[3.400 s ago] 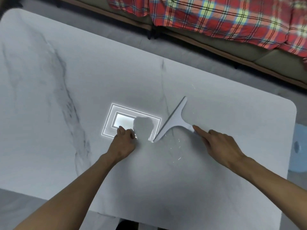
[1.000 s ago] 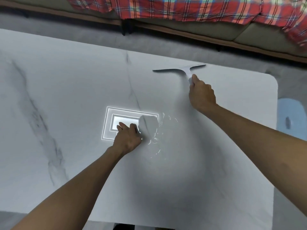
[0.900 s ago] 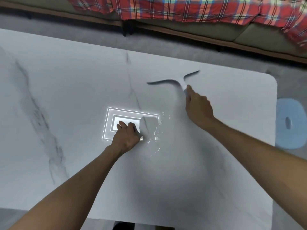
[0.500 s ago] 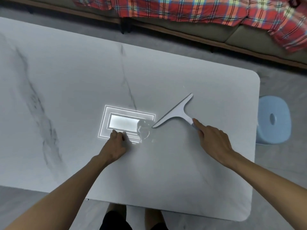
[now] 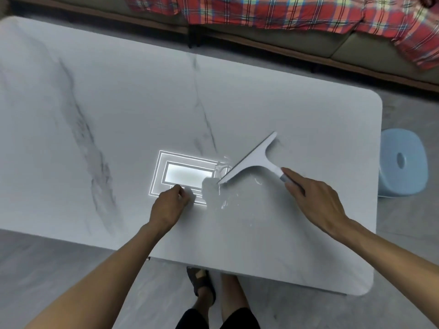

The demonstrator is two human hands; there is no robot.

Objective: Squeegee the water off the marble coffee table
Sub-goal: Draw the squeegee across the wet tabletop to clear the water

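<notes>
The white marble coffee table (image 5: 118, 110) with grey veins fills most of the head view. My right hand (image 5: 313, 200) grips the handle of a white squeegee (image 5: 251, 160), whose blade lies diagonally on the table right of centre. A small puddle of water (image 5: 221, 193) with glinting streaks sits at the blade's lower left end. My left hand (image 5: 168, 205) rests as a loose fist on the table, just left of the puddle, and holds nothing.
A bright rectangular ceiling-light reflection (image 5: 187, 174) shines on the marble beside my left hand. A light blue plastic stool (image 5: 401, 162) stands off the table's right edge. A sofa with a red plaid blanket (image 5: 285, 13) runs behind the table. My feet (image 5: 202, 290) show at the near edge.
The squeegee went from the far side of the table back toward me, its blade now diagonal beside the puddle. My left hand stayed by the reflection. The view shifted back slightly.
</notes>
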